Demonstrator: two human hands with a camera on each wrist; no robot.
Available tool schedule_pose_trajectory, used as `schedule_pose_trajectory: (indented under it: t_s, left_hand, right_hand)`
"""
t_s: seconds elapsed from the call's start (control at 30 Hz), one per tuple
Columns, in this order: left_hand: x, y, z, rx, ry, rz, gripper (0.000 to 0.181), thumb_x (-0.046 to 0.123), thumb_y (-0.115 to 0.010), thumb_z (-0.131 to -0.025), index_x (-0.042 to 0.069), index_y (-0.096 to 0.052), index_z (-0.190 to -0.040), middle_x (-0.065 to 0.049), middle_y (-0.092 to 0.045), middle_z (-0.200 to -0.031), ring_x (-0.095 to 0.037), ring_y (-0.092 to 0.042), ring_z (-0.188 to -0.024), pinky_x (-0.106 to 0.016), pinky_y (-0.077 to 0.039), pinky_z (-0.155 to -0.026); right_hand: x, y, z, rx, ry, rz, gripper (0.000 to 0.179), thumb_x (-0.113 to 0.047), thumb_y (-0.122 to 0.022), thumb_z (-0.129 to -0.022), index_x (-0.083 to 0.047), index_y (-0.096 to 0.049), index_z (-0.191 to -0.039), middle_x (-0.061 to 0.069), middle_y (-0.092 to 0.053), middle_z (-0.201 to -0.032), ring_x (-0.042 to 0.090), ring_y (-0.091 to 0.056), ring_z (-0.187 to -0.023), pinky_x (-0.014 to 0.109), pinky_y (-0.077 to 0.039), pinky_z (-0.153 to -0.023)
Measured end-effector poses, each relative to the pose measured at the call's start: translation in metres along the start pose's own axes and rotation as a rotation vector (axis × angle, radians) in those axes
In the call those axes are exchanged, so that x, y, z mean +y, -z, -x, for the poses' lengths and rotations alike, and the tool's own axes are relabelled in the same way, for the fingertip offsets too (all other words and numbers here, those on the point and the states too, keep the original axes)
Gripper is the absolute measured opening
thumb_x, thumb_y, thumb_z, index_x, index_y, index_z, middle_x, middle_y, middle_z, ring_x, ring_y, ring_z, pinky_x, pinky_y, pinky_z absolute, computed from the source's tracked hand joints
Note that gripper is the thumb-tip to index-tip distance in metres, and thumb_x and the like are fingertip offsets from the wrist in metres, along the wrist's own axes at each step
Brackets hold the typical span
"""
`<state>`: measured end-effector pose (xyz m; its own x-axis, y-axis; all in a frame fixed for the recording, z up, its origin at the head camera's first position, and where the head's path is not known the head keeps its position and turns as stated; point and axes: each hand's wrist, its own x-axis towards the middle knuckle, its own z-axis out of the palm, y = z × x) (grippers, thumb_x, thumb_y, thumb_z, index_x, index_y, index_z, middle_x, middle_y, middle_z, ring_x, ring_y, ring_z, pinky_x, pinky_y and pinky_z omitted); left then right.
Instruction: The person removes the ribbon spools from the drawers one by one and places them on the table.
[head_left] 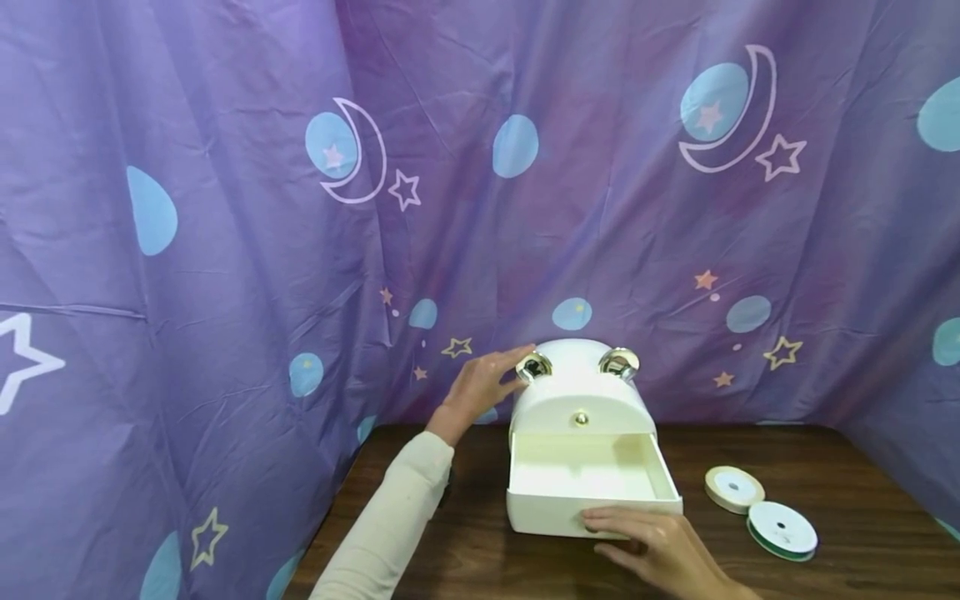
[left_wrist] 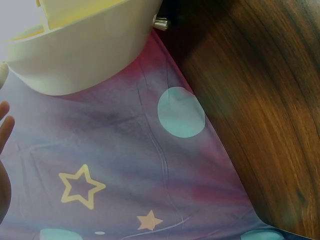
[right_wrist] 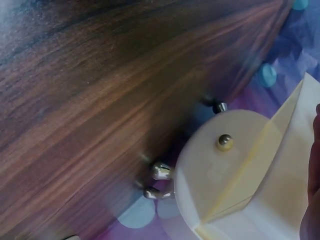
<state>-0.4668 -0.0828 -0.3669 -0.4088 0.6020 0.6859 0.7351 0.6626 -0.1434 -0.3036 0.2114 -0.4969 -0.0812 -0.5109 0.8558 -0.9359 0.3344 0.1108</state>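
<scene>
A white box with a rounded top stands on the table, with two shiny gold ear-shaped pieces on it and a gold knob on its front. Its lower drawer is pulled out, and the inside shows bare. My left hand rests at the left gold ear, fingers spread beside it. Against the drawer's front panel lie the extended fingers of my right hand, thumb lower down. In the right wrist view, that hand shows only at the edge, beside the drawer.
Two ribbon spools lie flat right of the box: a cream one and, nearer, a white one with a green edge. A purple curtain with moons and stars hangs behind the dark wooden table.
</scene>
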Motion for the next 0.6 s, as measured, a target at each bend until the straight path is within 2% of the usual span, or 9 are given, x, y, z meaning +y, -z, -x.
schedule_pose_trajectory:
  t_s: [0.3, 0.6]
  left_hand:
    - [-0.0002, -0.0013, -0.0001, 0.000, 0.002, 0.004, 0.069, 0.032, -0.083, -0.090, 0.021, -0.055, -0.152, 0.000, -0.064, -0.143, -0.019, -0.073, -0.110, -0.025, -0.062, -0.080]
    - [0.0012, -0.0004, 0.0001, -0.018, 0.010, -0.004, 0.068, 0.033, -0.083, -0.090, 0.019, -0.056, -0.151, 0.001, -0.063, -0.144, -0.019, -0.073, -0.109, -0.026, -0.062, -0.078]
  right_hand:
    - [-0.0009, -0.0051, 0.0006, 0.018, -0.044, 0.032, 0.029, -0.038, -0.063, -0.105, -0.015, -0.081, -0.112, -0.004, -0.078, -0.112, 0.011, -0.075, -0.099, 0.014, -0.054, -0.094]
    - [0.0010, -0.0063, -0.0009, 0.040, -0.043, 0.040, 0.027, -0.036, -0.063, -0.105, -0.016, -0.081, -0.110, -0.005, -0.078, -0.110, 0.011, -0.076, -0.097, 0.015, -0.055, -0.093]
